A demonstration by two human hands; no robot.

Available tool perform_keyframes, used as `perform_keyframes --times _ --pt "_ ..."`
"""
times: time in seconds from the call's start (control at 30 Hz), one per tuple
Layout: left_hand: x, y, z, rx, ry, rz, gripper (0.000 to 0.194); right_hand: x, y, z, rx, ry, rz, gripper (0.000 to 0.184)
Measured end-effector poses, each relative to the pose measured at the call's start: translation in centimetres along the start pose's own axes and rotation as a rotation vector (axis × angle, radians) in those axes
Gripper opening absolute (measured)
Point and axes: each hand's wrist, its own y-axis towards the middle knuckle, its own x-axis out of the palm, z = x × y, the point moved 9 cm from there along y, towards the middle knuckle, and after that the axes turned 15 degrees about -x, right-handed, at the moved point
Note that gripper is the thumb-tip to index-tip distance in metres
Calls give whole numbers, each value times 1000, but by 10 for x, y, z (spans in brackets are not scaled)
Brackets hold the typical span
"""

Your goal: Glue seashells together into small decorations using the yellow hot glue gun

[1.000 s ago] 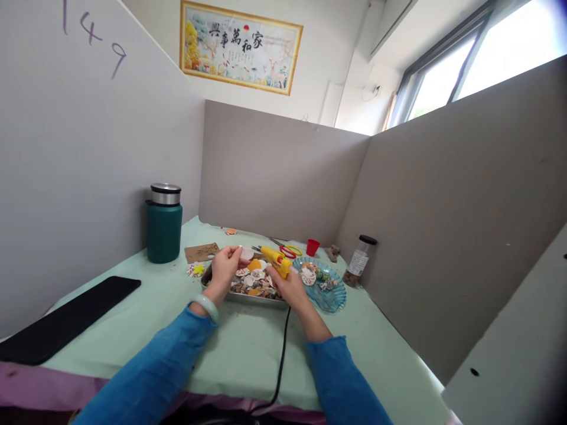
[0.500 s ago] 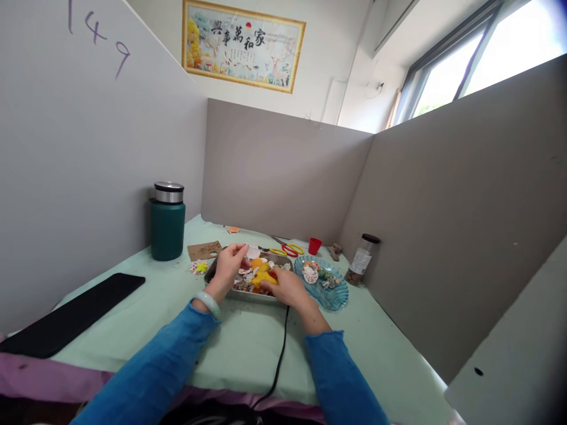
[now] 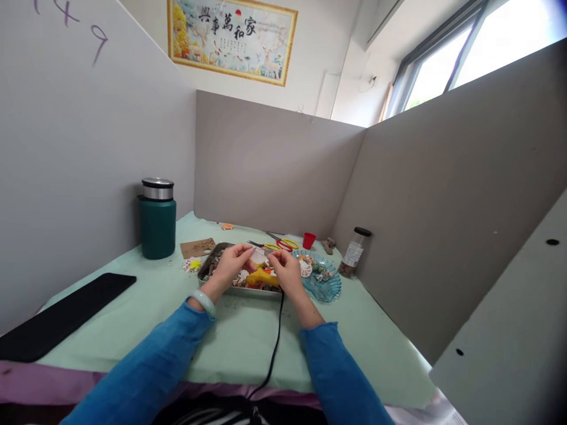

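Both hands are raised over a metal tray (image 3: 248,291) filled with shells and small stones. My left hand (image 3: 231,265), a pale bangle at its wrist, has thumb and fingertips pinched together. Opposite it, my right hand (image 3: 287,273) is pinched too. A whitish, see-through piece (image 3: 259,255) shows between the fingertips; its kind is too small to tell, and both hands seem to grip it. Just below lies a yellow tool (image 3: 263,277) like a glue gun, resting on the tray's contents. A black cord (image 3: 275,348) runs from the tray's front edge toward me.
Right of the tray stands a blue scalloped plate (image 3: 325,292) with shell pieces. Behind are scissors (image 3: 283,244), a red cup (image 3: 309,240) and a dark-lidded jar (image 3: 354,254). A green flask (image 3: 157,227), brown card (image 3: 197,248) and black mat (image 3: 75,313) are leftward. Grey partitions (image 3: 274,165) enclose the table.
My right hand has let go of the yellow tool, which now lies in the tray, and has risen to meet my left fingertips. The view has shifted slightly to the right.
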Motion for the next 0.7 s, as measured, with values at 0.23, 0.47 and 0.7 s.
perform_keyframes --times 0.23,0.47,0.7 --pt "5 2 -7 -69 -75 -76 59 -2 -3 7 69 49 23 26" --pt "4 2 -8 -87 -51 -55 47 -4 -7 7 24 -90 75 24" --pt "4 3 -10 -89 -10 -50 43 -5 -10 5 14 -241 120 19"
